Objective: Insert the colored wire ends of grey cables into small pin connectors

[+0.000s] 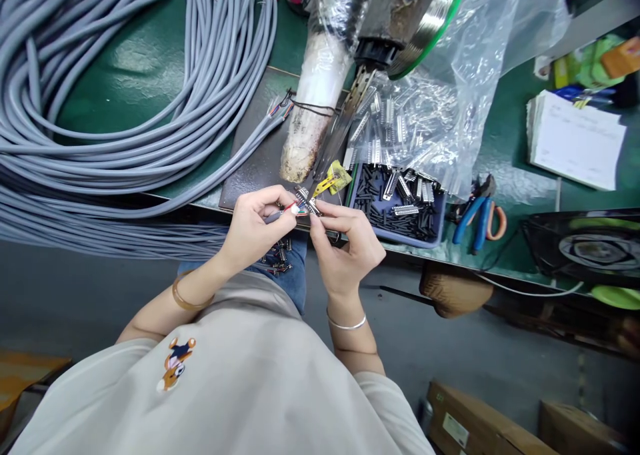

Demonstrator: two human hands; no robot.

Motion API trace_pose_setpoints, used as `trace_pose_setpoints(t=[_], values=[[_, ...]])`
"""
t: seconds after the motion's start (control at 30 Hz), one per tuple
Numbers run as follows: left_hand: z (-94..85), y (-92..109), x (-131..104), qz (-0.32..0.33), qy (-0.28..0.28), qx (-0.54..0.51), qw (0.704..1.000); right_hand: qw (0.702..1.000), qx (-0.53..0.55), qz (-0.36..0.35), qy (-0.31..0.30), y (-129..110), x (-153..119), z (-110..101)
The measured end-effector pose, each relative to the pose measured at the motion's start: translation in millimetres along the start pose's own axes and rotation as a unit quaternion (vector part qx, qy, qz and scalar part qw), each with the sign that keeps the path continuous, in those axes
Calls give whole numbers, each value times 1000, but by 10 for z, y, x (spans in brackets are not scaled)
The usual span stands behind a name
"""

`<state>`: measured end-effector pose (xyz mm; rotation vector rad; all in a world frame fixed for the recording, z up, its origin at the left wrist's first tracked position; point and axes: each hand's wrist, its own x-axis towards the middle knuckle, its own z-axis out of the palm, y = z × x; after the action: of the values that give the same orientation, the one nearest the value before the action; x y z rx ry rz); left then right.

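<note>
My left hand point(263, 225) pinches the end of a grey cable, where its thin coloured wires point(295, 208) fan out. Between thumb and fingers, my right hand point(347, 238) grips a small metal multi-pin connector point(307, 200). The wires meet the connector at the table's front edge; whether any is joined to it is too small to tell. Just above the hands, the tip of a soldering iron point(343, 122) on its stand points down beside a yellow piece point(334, 177). More connectors hang on cable ends point(280, 258) over my lap.
Coiled grey cables point(150, 128) cover the left of the table. A blue tray point(435, 232) holds black sleeves and connectors, below a clear plastic bag point(465, 108) of connectors. A solder spool point(435, 22), pliers point(477, 218), paper stack point(575, 138) and black fan-like object point(590, 248) lie around.
</note>
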<state>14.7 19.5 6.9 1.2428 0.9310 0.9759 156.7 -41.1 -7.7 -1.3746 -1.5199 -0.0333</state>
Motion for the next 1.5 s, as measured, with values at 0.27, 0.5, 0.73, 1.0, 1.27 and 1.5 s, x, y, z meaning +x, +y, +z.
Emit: trace_pose_setpoints(t=[0.27, 0.5, 0.73, 1.0, 1.27, 1.5], values=[[-1, -24, 18, 9, 3, 8, 1000, 1000, 16, 19, -7, 41, 20, 19], [-3, -5, 16, 33, 3, 14, 999, 1000, -2, 7, 1, -2, 60, -5], [-27, -30, 19, 3, -14, -4, 1000, 998, -50, -47, -14, -23, 5, -40], [-54, -52, -96, -31, -41, -75, 996, 999, 9, 42, -29, -15, -10, -83], [-151, -30, -193, -2, -101, -121, 988, 989, 63, 129, 24, -49, -85, -211], [-160, -106, -218, -8, -107, -168, 980, 983, 56, 96, 145, -148, -132, -233]])
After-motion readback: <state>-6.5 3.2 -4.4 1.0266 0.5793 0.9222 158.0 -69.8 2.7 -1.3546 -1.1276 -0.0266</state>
